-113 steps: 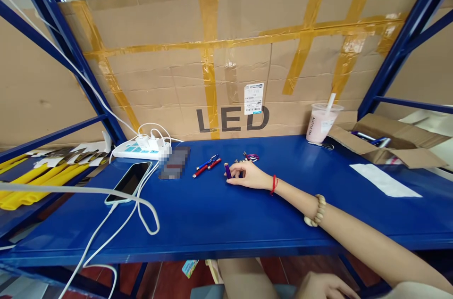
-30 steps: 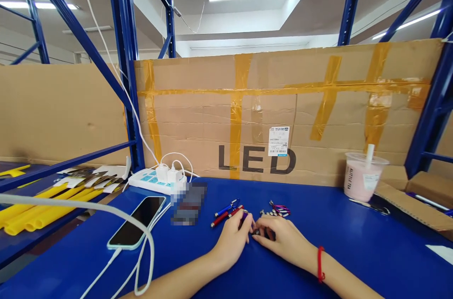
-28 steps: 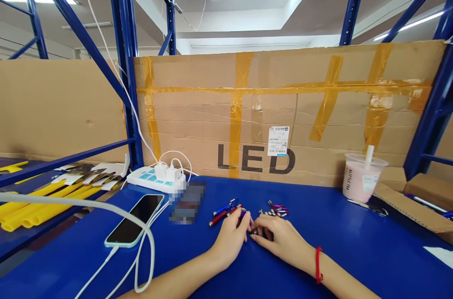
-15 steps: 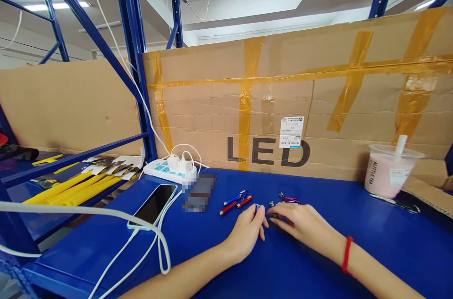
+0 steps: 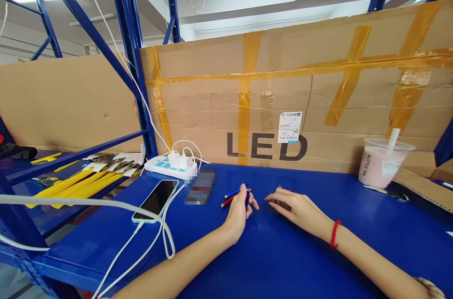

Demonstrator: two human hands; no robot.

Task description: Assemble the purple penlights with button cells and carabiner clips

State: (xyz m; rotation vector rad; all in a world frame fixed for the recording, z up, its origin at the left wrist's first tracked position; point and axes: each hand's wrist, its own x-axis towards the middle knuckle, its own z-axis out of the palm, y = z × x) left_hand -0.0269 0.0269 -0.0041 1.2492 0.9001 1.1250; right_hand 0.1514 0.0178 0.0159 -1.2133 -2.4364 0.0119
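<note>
Just right of the red and blue pen-like pieces, my left hand (image 5: 236, 216) is closed on a small purple cylinder (image 5: 247, 199). Part of a blue piece (image 5: 231, 194) and a red piece (image 5: 227, 202) shows beside its fingers; the rest is hidden behind them. My right hand (image 5: 294, 205), with a red band at the wrist, is bent low over the blue table. Under its fingers is a small dark item (image 5: 282, 204), too small to name. A bit of something red shows behind its knuckles.
A phone (image 5: 155, 200) with white cables lies left, near a white power strip (image 5: 170, 167) and a blurred dark object (image 5: 201, 186). A pink drink cup (image 5: 382, 164) stands right, with scissors-like metal (image 5: 387, 192) beside it. Cardboard (image 5: 212, 110) walls the back.
My left hand has moved up and left, nearer the blue and red pieces, with the purple cylinder now more upright. My right hand has shifted slightly, and the gap between the hands is wider.
</note>
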